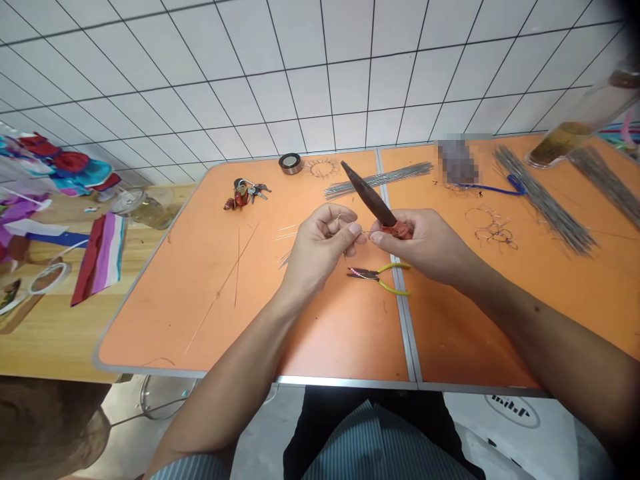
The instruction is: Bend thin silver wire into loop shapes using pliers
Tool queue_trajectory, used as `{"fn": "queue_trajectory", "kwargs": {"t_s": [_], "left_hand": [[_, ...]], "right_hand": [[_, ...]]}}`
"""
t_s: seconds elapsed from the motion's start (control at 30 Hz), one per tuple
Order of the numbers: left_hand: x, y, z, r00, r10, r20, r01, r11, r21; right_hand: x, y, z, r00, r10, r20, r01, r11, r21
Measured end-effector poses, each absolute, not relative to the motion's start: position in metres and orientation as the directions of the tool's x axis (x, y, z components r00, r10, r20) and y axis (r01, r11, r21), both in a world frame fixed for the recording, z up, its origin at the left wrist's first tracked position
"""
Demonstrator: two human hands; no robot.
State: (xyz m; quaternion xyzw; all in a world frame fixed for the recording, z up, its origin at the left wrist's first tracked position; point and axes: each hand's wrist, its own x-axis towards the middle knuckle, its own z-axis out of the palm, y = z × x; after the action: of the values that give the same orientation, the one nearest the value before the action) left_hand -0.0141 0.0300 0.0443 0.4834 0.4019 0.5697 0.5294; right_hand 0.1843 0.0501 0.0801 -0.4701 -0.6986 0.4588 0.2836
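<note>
White square wall tiles (320,80) with dark grout lines rise behind an orange folding worktop (215,313), which has a metal edge and a metal seam down its middle. Above the seam, the left hand (320,243) pinches a fine pale wire (367,233) between thumb and forefinger. The right hand (425,243) is closed around a dark brown tapered blade-shaped piece (367,193), with red wrapping (397,231) bunched at its base. The hands sit just apart, and the wire seems to run across the small gap toward the wrapping, though it is too thin to follow closely. A short pinch near the wrapping looks right for work like this: it gives the wire little room to kink, while the firm right-hand grip keeps the piece steady.

Yellow-handled steel pliers (377,277) lie on the worktop just below the hands. Farther off are a bundle of straight grey wire rods (377,180), a bunch of keys with a red fob (245,193), a black roll of tape (290,163), loops of curled copper wire (493,227) and a blue cord (493,190). A clear glass jar of amber liquid (563,143) stands at the far right. To the left, striped red, white and purple fabric (97,260) lies on a lower wooden table (50,340).
</note>
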Motion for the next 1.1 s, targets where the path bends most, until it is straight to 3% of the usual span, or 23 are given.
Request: {"fn": "queue_trajectory", "kwargs": {"t_s": [0.17, 0.57, 1.1], "left_hand": [[-0.0125, 0.0295, 0.0476, 0.061, 0.998, 0.018, -0.323, 0.003, 0.947], [-0.01, 0.0288, 0.0451, 0.081, 0.997, 0.012, -0.358, 0.018, 0.933], [-0.0119, 0.0281, 0.0465, 0.072, 0.994, 0.076, -0.227, -0.058, 0.972]], "right_hand": [[0.1816, 0.0485, 0.0785, -0.346, 0.938, 0.015, 0.387, 0.157, -0.908], [0.1798, 0.0459, 0.0779, -0.228, 0.973, 0.046, 0.339, 0.123, -0.933], [0.1788, 0.0448, 0.0762, -0.274, 0.96, 0.057, 0.353, 0.156, -0.922]]}}
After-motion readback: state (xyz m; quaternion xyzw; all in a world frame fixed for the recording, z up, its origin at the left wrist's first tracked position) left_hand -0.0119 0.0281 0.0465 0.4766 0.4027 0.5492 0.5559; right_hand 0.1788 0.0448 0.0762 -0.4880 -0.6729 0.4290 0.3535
